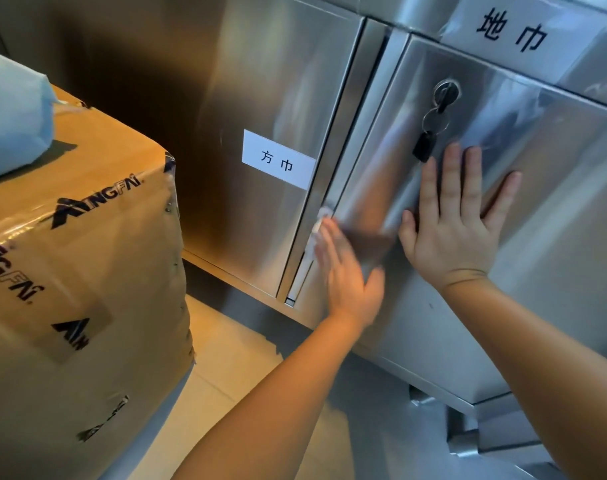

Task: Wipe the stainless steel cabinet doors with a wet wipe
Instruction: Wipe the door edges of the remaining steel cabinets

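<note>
While the right hand (451,230) lies spread flat below the keyed lock (445,93), likely steadying the right door (554,202), the blurred left hand (347,271) presses the wet wipe (321,220), straight-fingered, lower-left of that lock.

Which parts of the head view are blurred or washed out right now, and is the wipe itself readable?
Head view: the left hand is smeared by motion blur, so the wet wipe shows only as a pale smudge at its fingertips; the right hand, flat on the right door, is sharp; streaky reflections cross that door; the left door falls into dark shadow leftward; warm light tints the cardboard box.
</note>
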{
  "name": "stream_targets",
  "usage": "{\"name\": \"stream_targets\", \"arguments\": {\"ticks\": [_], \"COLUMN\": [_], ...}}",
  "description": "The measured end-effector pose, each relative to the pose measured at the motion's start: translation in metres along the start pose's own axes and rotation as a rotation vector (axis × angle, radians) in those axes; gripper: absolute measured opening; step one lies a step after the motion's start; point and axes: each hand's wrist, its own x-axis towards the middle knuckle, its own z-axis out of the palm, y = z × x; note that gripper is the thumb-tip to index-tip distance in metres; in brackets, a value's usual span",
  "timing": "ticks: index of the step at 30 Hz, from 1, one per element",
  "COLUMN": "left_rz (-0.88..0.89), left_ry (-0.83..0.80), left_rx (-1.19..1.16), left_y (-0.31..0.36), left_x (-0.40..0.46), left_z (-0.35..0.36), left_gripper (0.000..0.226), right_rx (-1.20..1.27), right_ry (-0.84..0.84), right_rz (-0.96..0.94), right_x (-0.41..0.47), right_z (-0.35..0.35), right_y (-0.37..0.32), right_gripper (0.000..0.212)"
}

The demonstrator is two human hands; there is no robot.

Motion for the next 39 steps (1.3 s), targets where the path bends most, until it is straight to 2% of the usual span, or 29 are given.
{"name": "stream_targets", "arguments": {"ticks": [2, 5, 10, 14, 18, 25, 31, 34, 36, 39], "left_rz": [0.126, 0.228, 0.148, 0.132, 0.043, -0.302, -0.577, -0.631, -0.646, -0.533], "left_ry": [0.076, 0.088, 0.032, 0.006, -0.006, -0.125, -0.19, -0.173, -0.104, 0.0], "left_rx": [-0.022, -0.009, 0.047, 0.139, 0.158, 0.115, 0.01, -0.056, -0.127, -0.225], "left_y": [0.028, 0.031, -0.037, -0.058, -0.069, -0.088, -0.09, -0.09, -0.079, -0.056], "left_x": [0.02, 0.03, 0.013, 0.011, -0.004, -0.034, -0.044, -0.041, -0.037, -0.031], "left_z": [-0.006, -0.013, -0.016, -0.017, -0.013, -0.011, -0.02, -0.018, -0.015, -0.006], "left_gripper": [0.093, 0.086, 0.085, 0.086, 0.09, 0.094, 0.081, 0.077, 0.076, 0.079], "right_rx": [0.016, 0.031, 0.021, 0.012, 0.002, -0.003, 0.007, 0.006, 0.015, 0.017], "right_ry": [-0.008, -0.018, -0.016, -0.006, -0.001, -0.004, -0.02, -0.012, -0.012, -0.012], "right_rz": [0.001, 0.012, 0.015, 0.005, 0.013, 0.014, 0.022, 0.019, 0.018, 0.019], "right_x": [0.0, 0.001, 0.001, 0.001, 0.001, 0.001, 0.001, 0.002, 0.002, 0.001], "right_z": [-0.001, -0.002, -0.003, -0.003, -0.004, -0.004, -0.005, -0.004, -0.004, -0.003], "right_y": [0.0, 0.0, 0.0, 0.0, 0.0, 0.0, 0.0, 0.001, 0.001, 0.0], "right_gripper": [0.067, 0.067, 0.066, 0.065, 0.065, 0.064, 0.063, 0.064, 0.065, 0.065]}}
